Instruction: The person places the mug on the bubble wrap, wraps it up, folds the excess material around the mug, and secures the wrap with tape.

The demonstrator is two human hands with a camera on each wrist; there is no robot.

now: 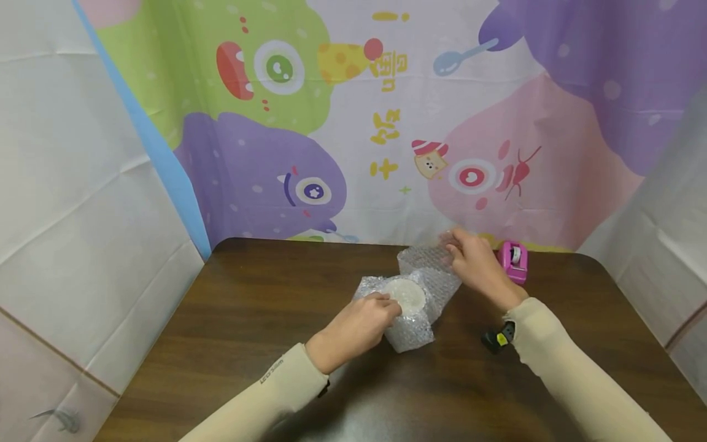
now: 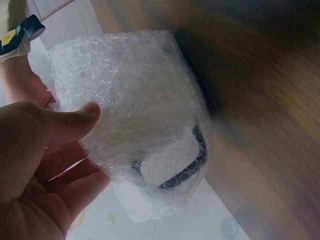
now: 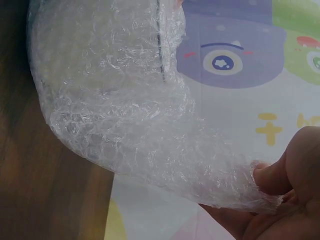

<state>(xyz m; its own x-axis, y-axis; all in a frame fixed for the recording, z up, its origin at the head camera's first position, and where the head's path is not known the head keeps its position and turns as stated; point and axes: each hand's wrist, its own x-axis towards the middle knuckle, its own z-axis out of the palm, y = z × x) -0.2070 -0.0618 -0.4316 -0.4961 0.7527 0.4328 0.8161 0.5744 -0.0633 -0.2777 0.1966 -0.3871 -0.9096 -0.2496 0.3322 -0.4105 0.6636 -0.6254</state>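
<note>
On the table stands an object with a round pale top, partly wrapped in bubble wrap. A black-edged marking shows through the wrap in the left wrist view; the layers blur what kind of object it is. My left hand grips the wrapped object from the near left, its thumb on one face and fingers bent at the side. Farther back and right, my right hand pinches the loose end of the bubble wrap between thumb and fingers, holding that flap stretched away from the object.
A pink tape dispenser sits near the back right edge of the brown wooden table, just beyond the right wrist. Behind the table hangs a cartoon-printed cloth. Pale sheets hang at both sides.
</note>
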